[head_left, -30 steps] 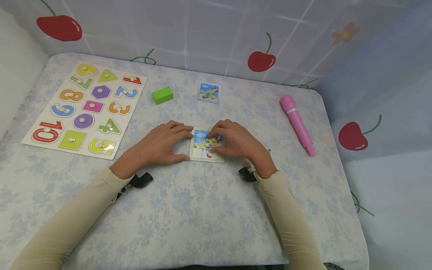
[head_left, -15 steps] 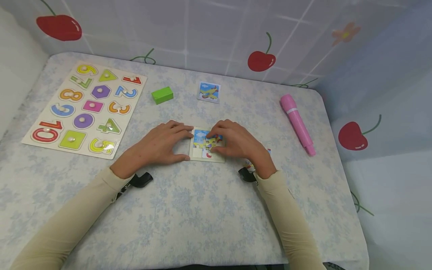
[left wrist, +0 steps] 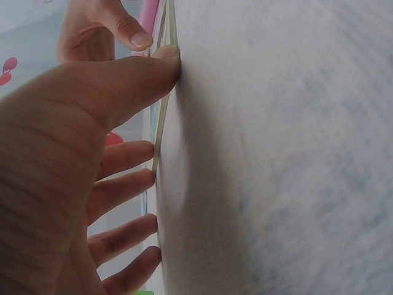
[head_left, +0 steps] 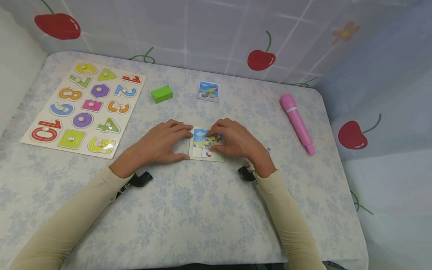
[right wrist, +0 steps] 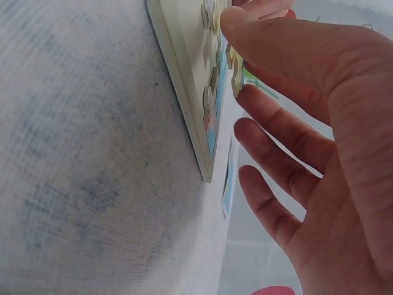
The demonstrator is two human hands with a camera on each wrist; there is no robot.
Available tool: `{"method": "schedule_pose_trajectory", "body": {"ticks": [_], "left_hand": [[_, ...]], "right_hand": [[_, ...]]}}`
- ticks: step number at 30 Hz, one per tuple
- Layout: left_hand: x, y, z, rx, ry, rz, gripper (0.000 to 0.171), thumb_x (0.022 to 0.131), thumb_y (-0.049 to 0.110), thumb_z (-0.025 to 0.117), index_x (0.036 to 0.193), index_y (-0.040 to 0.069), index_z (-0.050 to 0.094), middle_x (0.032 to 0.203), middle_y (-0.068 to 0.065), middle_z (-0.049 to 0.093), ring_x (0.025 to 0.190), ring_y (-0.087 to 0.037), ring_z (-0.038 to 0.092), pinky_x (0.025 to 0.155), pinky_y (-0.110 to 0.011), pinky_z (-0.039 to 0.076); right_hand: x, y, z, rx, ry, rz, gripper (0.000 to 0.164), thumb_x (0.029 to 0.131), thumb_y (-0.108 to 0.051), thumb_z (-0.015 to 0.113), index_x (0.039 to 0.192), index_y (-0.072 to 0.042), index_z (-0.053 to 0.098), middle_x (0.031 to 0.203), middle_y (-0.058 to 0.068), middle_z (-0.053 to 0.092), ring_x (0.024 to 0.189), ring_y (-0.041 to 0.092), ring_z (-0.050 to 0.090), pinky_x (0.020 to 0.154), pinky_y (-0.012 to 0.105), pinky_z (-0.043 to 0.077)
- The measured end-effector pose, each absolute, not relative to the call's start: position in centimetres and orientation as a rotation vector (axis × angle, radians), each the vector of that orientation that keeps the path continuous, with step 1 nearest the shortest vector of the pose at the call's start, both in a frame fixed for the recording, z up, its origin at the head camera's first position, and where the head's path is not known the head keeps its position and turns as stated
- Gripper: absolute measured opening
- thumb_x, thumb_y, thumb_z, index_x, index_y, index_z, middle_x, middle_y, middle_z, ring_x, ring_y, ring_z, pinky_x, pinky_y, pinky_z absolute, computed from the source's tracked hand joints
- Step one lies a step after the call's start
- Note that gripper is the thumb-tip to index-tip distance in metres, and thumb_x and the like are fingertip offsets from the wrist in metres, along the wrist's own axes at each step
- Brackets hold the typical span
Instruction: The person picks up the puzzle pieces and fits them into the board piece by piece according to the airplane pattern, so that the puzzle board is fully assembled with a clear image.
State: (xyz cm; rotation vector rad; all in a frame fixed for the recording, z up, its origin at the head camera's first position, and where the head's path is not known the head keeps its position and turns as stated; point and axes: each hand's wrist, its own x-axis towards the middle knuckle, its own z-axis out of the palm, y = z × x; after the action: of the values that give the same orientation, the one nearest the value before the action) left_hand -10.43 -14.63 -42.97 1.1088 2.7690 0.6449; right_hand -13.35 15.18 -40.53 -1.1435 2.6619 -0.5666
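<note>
A small jigsaw puzzle board (head_left: 217, 159) with a pale frame lies on the table between my hands. Blue-sky pieces fill its upper left, and bare tray shows at its lower left. My right hand (head_left: 237, 139) pinches a yellow jigsaw piece (right wrist: 236, 70) between thumb and index finger; the right wrist view has it tilted just over the board. Its other fingers are spread. My left hand (head_left: 158, 144) rests along the board's left side, its thumb (left wrist: 164, 61) at the frame edge and its fingertips on the table and frame.
A number-and-shape peg board (head_left: 84, 108) lies at left. Behind the puzzle are a green block (head_left: 162, 94) and an airplane picture card (head_left: 208, 91). A pink microphone-shaped toy (head_left: 297, 123) lies at right. Loose colourful pieces (head_left: 248, 165) are partly hidden under my right wrist.
</note>
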Motion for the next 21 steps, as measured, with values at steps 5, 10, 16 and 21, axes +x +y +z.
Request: {"method": "schedule_pose_trajectory", "body": {"ticks": [5,10,16,21], "left_hand": [[-10.41,-14.65,-42.98,1.114,2.767,0.648,0.072,0.089,0.054,0.086,0.145,0.013,0.067,0.162,-0.006,0.053,0.145,-0.033,0.048,0.112,-0.057,0.045],[-10.44,-14.65,-42.95,1.121,2.770,0.643,0.072,0.089,0.054,0.086,0.145,0.013,0.067,0.162,-0.006,0.053,0.144,-0.034,0.048,0.111,-0.057,0.046],[-10.39,-14.65,-42.89,1.123,2.771,0.652,0.071,0.089,0.053,0.086,0.144,0.012,0.067,0.162,-0.006,0.053,0.144,-0.033,0.048,0.110,-0.056,0.047],[-10.32,-14.69,-42.92,1.128,2.772,0.659,0.071,0.089,0.053,0.086,0.143,0.012,0.067,0.162,-0.006,0.053,0.144,-0.034,0.049,0.108,-0.056,0.048]], "right_hand": [[-13.38,15.12,-40.48,-1.128,2.671,-0.554,0.039,0.091,-0.030,0.089,0.126,-0.014,0.079,0.128,0.003,0.069,0.117,0.023,0.063,0.102,0.043,0.052],[-13.40,15.11,-40.52,-1.122,2.673,-0.559,0.039,0.091,-0.030,0.089,0.126,-0.014,0.079,0.128,0.003,0.070,0.117,0.023,0.063,0.101,0.043,0.052],[-13.39,15.13,-40.46,-1.126,2.676,-0.573,0.040,0.091,-0.030,0.089,0.126,-0.014,0.079,0.127,0.003,0.070,0.116,0.023,0.063,0.101,0.043,0.052],[-13.43,15.18,-40.59,-1.127,2.676,-0.576,0.040,0.091,-0.030,0.089,0.126,-0.014,0.079,0.127,0.003,0.070,0.116,0.023,0.063,0.101,0.043,0.052]]}}
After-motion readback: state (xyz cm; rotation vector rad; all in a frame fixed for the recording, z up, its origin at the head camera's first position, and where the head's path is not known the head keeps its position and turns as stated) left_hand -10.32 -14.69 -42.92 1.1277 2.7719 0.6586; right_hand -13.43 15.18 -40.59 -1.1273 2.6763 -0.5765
